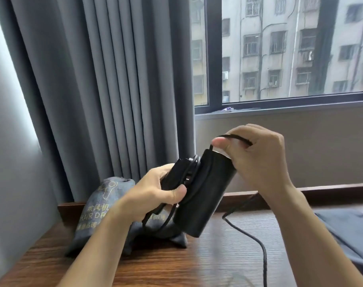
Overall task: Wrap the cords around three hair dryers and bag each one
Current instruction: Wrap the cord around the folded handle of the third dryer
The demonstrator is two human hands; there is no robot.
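Up above the wooden desk [228, 241], near its back edge, a black hair dryer [205, 195] held in both hands, barrel tilted with its upper end toward the window [279, 50]. Left hand [155, 193] curled round the folded handle end, thumb pressed along the side: grip closed on the hair dryer, with loops of black cord [244, 228] gathered under the fingers and hanging below the palm. Right hand [257, 158] at the barrel's upper end, thumb and fingers pinching a stretch of the cord just above the rim: grip closed on the cord, which arches over the thumb and drops behind the hand. Further down, the same cord trailing across the desk surface and running off toward the front edge. Behind the left wrist, near the back left corner of the desk, a grey drawstring bag [102, 204] standing full and bulging, printed with a dryer outline and pale lettering, partly hidden by the forearm. At the right edge of the desk, a flat piece of dark grey fabric [346, 230], only partly visible; whether another bag, cannot tell. Along the back, a raised wooden lip on the desk, then grey pleated curtains [93, 79] to the left and the window to the right, with apartment blocks outside.
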